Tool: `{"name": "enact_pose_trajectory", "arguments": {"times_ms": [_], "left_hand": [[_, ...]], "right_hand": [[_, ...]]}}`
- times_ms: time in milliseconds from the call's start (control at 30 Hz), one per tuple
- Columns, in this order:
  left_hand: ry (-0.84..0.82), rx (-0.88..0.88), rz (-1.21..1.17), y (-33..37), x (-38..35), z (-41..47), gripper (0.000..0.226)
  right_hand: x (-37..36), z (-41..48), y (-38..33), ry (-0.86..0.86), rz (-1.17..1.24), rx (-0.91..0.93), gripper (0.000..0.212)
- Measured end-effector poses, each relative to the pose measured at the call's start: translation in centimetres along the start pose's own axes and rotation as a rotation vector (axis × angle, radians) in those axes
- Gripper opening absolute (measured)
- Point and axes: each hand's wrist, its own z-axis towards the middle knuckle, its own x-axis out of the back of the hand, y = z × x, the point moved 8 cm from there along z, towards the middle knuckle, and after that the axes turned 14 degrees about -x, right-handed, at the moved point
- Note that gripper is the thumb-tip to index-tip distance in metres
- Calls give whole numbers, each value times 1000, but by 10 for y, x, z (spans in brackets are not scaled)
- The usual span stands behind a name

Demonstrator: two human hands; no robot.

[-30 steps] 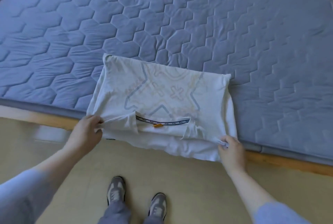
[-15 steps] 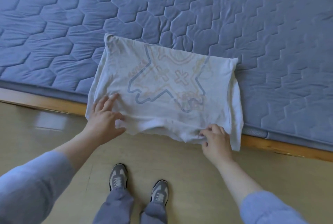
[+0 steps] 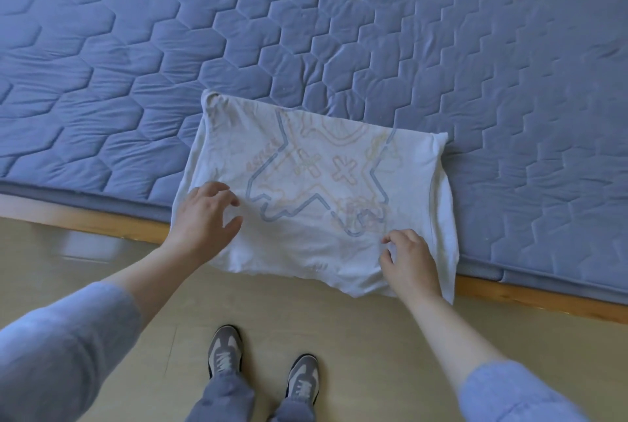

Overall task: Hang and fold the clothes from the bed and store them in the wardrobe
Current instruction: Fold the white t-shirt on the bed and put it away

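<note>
Tee (image 3: 316, 183) over bed (image 3: 339, 30) edge — L hand (image 3: 204, 217), R hand (image 3: 411, 262) by near hem

Soft matt cloth shirt (image 3: 316, 183); quilted matt mattress cover (image 3: 306, 30); smooth wood frame (image 3: 543, 299); glossy floor (image 3: 339, 336).

Bed (image 3: 339, 30) cut off L/R — shirt (image 3: 306, 245) underside hidden.

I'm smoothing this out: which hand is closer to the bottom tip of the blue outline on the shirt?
Right. The right hand has fingertips just right of the outline's tip; the left hand lies over the shirt well to its left.
</note>
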Motion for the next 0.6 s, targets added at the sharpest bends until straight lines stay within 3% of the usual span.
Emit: {"name": "enact_pose_trajectory", "arguments": {"times_ms": [300, 500, 600], "left_hand": [[-57, -107, -33, 7, 44, 89, 37], [-114, -141, 25, 4, 34, 160, 42], [-124, -123, 103, -4, 28, 194, 46]], "right_hand": [[44, 72, -51, -24, 12, -25, 33], [56, 146, -78, -31, 101, 22, 31], [48, 182, -89, -62, 22, 53, 36]]}}
